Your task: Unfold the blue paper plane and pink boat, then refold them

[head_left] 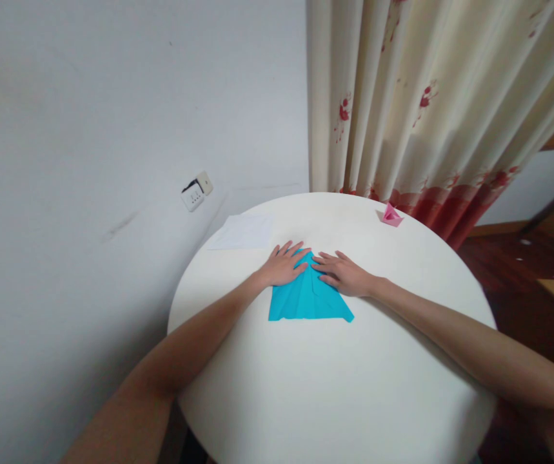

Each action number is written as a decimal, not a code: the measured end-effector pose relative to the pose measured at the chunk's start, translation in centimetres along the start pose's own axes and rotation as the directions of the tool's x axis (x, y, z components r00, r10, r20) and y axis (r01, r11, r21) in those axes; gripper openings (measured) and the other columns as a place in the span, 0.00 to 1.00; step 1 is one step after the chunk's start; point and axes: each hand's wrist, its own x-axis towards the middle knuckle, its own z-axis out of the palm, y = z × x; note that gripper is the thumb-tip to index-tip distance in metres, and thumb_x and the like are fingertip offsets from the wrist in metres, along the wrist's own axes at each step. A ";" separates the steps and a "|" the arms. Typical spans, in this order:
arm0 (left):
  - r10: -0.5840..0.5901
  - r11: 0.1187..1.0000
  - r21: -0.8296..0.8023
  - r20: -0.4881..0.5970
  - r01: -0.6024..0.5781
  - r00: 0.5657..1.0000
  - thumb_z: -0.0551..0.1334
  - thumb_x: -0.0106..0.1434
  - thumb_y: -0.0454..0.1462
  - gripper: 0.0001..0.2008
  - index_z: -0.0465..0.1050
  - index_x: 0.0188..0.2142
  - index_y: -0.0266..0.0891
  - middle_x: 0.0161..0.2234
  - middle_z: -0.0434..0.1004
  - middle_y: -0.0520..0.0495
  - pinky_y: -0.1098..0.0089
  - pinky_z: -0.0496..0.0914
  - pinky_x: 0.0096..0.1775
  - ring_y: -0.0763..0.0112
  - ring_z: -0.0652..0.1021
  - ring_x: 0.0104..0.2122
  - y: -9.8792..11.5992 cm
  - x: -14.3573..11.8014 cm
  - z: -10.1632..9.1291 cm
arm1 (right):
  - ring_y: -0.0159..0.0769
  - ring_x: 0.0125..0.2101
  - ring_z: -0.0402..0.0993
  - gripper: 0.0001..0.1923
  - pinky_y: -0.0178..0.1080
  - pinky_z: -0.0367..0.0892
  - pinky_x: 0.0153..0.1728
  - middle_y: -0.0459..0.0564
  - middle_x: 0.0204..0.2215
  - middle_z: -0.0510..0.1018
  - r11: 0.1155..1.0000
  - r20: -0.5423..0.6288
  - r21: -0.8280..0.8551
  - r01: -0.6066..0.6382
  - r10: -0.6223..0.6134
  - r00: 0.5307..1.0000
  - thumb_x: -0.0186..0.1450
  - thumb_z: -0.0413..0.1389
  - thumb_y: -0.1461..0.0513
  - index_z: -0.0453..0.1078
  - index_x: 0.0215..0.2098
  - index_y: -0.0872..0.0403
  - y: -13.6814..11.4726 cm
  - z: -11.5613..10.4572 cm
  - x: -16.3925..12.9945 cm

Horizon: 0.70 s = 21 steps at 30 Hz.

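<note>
A sheet of blue paper [300, 301] lies on the round white table, marked with creases and folded over toward its far end. My left hand [284, 265] rests on its upper left part, fingers spread and pointing away from me. Across from it, my right hand [342, 273] lies over the upper right edge, with fingers stretched toward the middle fold. Both palms face down, pressed lightly on the paper. Parts of the paper's far corners are hidden under the fingers.
White sheets of paper [242, 232] lie at the table's far left. A pink folded paper boat [391, 216] stands near the far right edge of the table [315, 380]. Behind are a wall with a socket [193, 196] and a patterned curtain [402, 96].
</note>
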 end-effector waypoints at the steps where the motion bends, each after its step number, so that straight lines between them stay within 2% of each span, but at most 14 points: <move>1: -0.017 1.000 -0.002 -0.012 0.017 1.000 0.44 0.72 0.51 0.27 0.50 0.69 0.55 0.71 0.45 0.52 0.42 0.46 0.65 0.50 0.48 0.70 0.0 0.1 0.0 | 0.53 0.68 0.47 0.26 0.68 0.43 0.63 0.54 0.68 0.57 1.000 -0.001 0.000 0.000 0.000 1.000 0.73 0.45 0.52 0.58 0.68 0.47 0.0 0.0 0.0; 7: -0.066 0.998 -0.018 -0.055 0.065 0.996 0.45 0.72 0.50 0.26 0.53 0.68 0.56 0.71 0.48 0.52 0.41 0.47 0.65 0.50 0.50 0.69 0.3 0.1 0.1 | 0.54 0.68 0.48 0.26 0.69 0.43 0.62 0.55 0.68 0.57 1.000 -0.002 0.001 -0.001 0.001 1.000 0.73 0.45 0.52 0.59 0.67 0.47 -0.2 -0.1 0.1; 11: -0.112 0.993 -0.043 -0.112 0.108 0.987 0.45 0.72 0.51 0.27 0.55 0.67 0.50 0.70 0.52 0.48 0.44 0.49 0.65 0.52 0.53 0.69 -0.3 0.3 0.6 | 0.54 0.68 0.48 0.26 0.69 0.44 0.62 0.55 0.68 0.58 1.000 0.002 -0.009 -0.002 0.002 1.000 0.73 0.44 0.52 0.59 0.67 0.47 -0.4 -0.2 0.1; 17: -0.143 0.990 -0.041 -0.237 0.137 0.961 0.52 0.71 0.48 0.25 0.64 0.62 0.40 0.63 0.65 0.42 0.58 0.59 0.63 0.57 0.65 0.63 -1.5 0.5 0.6 | 0.54 0.68 0.48 0.25 0.68 0.43 0.62 0.55 0.68 0.58 1.000 0.008 -0.013 -0.001 0.001 1.000 0.73 0.44 0.52 0.60 0.66 0.48 -0.7 -0.6 -0.1; 21: -0.183 0.983 -0.023 -0.248 0.183 0.951 0.56 0.68 0.49 0.25 0.67 0.59 0.40 0.57 0.70 0.41 0.58 0.65 0.57 0.54 0.71 0.56 -1.6 0.2 -0.1 | 0.54 0.68 0.50 0.24 0.68 0.42 0.62 0.56 0.67 0.60 0.999 0.009 -0.033 0.008 -0.007 1.000 0.73 0.44 0.54 0.62 0.65 0.49 -0.8 -0.9 -0.2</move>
